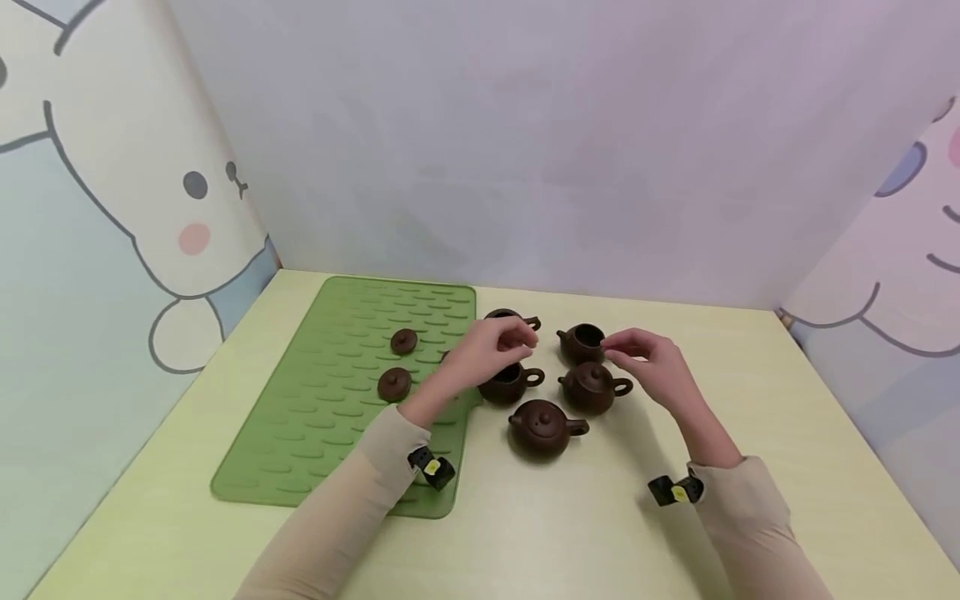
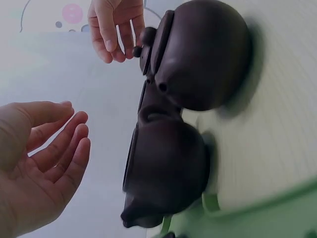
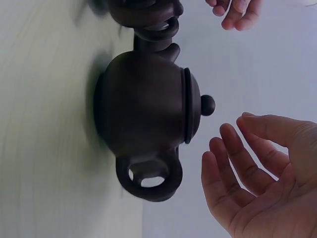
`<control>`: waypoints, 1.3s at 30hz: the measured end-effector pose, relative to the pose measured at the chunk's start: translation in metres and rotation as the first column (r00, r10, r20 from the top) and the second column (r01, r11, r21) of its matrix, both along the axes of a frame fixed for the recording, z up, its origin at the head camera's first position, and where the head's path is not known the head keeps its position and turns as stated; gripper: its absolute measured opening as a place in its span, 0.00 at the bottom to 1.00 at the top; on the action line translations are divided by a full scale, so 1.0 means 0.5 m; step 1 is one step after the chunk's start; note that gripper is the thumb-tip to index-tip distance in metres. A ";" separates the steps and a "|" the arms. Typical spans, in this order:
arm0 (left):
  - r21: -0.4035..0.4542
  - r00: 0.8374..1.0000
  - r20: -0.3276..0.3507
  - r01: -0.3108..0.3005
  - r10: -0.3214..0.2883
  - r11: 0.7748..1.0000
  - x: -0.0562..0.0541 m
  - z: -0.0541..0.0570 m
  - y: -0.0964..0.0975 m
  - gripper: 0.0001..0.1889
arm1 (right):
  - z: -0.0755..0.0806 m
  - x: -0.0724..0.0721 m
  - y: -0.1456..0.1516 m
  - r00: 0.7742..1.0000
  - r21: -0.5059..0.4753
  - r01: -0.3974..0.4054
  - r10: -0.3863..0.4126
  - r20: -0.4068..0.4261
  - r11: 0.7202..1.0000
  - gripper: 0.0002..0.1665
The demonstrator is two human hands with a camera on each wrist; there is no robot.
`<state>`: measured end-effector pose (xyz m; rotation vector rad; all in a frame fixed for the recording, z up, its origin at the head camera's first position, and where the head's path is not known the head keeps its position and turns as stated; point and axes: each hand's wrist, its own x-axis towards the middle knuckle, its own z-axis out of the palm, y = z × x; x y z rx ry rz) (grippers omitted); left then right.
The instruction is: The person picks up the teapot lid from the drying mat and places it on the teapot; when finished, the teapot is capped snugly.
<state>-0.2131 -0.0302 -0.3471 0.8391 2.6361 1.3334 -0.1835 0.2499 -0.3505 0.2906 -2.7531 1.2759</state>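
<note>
My left hand (image 1: 487,354) hovers over an open dark brown teapot (image 1: 501,392), fingers loosely curved and holding nothing. In the left wrist view a gap shows between that hand (image 2: 47,163) and the open teapot (image 2: 166,161). The right hand (image 1: 648,367) hangs above and beside a lidded teapot (image 1: 588,390), its fingertips overlapping the rim of an open teapot (image 1: 581,348) behind. Nothing sits between the fingers of the right hand (image 3: 257,178) in the right wrist view; the lid knob (image 3: 208,105) is close by. Another lidded teapot (image 1: 538,433) stands nearest me.
A green textured mat (image 1: 300,417) covers the left part of the pale table (image 1: 547,533). Two loose brown lids, one farther back (image 1: 403,342) and one nearer (image 1: 394,384), lie on it. Behind my left hand stands another open teapot (image 1: 531,323), partly hidden. Padded walls (image 1: 487,167) enclose the table.
</note>
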 end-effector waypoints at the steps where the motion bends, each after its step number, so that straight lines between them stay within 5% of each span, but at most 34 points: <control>1: 0.007 1.000 0.009 -0.008 0.008 1.000 0.000 0.001 -0.008 0.08 | 0.002 -0.002 -0.004 1.000 0.000 -0.007 0.007 0.000 1.000 0.16; 12: 0.020 0.995 0.041 -0.090 0.089 0.996 0.003 0.004 -0.104 0.09 | 0.002 -0.036 -0.054 0.997 -0.002 -0.074 0.074 0.002 0.997 0.13; 25: 0.050 0.988 0.033 -0.154 0.152 0.987 0.011 -0.024 -0.194 0.11 | 0.007 -0.046 -0.108 0.987 -0.005 -0.155 0.155 0.041 0.988 0.09; 39: 0.038 0.966 0.113 -0.237 0.231 0.971 0.037 -0.056 -0.283 0.13 | -0.002 -0.049 -0.146 0.961 0.059 -0.277 0.275 0.041 0.959 0.08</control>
